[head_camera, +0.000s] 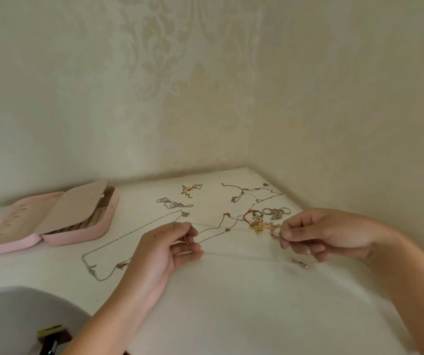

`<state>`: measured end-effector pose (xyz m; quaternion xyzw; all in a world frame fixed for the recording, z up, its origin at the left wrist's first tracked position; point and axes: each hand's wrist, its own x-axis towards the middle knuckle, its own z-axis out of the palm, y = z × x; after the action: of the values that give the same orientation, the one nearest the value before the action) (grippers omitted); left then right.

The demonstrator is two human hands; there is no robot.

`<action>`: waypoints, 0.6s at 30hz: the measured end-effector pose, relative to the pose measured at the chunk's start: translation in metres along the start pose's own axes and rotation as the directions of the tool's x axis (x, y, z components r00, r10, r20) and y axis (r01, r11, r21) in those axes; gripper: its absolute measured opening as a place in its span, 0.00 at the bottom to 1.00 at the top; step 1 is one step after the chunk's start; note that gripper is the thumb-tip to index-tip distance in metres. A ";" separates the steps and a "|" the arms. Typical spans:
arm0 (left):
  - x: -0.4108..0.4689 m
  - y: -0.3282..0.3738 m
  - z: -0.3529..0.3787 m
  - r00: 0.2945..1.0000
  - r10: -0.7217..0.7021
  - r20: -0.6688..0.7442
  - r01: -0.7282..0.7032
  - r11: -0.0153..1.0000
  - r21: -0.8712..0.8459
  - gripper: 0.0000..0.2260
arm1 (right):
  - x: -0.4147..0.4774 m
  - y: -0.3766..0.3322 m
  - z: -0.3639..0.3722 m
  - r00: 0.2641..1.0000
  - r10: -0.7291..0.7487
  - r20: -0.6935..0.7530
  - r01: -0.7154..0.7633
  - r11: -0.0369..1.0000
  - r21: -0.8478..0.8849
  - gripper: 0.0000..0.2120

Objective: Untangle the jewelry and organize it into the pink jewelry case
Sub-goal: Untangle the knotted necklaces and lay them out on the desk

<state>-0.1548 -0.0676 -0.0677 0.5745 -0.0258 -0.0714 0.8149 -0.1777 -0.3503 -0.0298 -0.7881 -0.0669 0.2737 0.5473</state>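
Pinching a thin chain [216, 235] between curled fingers, the left hand [170, 248] hovers over the white surface [231, 290]. The right hand [318, 234] pinches the edge of the jewelry tangle [262, 222]. The pink jewelry case [77, 237] lies open, far left.

pink jewelry case [77, 236] cut off left, dark object [51, 342] unidentifiable

Spread over the surface [231, 290], with the wall corner at 12 o'clock. Case [77, 219] at 9 o'clock, lying open. Long necklace [118, 242] at 8 o'clock, before the case. Two small chains [173, 203] at 11 o'clock. Far necklace [252, 194] at 1 o'clock, rings [275, 212] just before it, tangle [262, 225] touching those and the right hand [321, 234] at 3 o'clock. Thin chain [216, 230] centred, running to the left hand [170, 248]. Charm [300, 263] at 4 o'clock.
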 end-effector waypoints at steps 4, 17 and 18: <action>-0.019 -0.004 -0.010 1.000 0.021 -0.010 -0.015 0.908 0.419 0.12 | -0.005 -0.011 0.010 0.988 0.142 -0.066 -0.153 0.965 -0.214 0.09; 0.048 0.050 -0.023 0.956 0.202 0.213 -0.225 0.041 0.973 0.11 | 0.048 -0.032 0.016 0.924 -0.125 -0.362 -0.101 0.831 -0.546 0.11; 0.069 0.051 -0.022 0.954 0.177 0.242 -0.256 0.055 0.965 0.12 | 0.055 -0.034 0.010 0.915 -0.140 -0.379 -0.101 0.829 -0.550 0.10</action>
<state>-0.0793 -0.0405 -0.0294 0.9578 -0.1761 0.0703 0.2159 -0.1299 -0.3067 -0.0216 -0.9517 -0.0379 0.0680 0.2971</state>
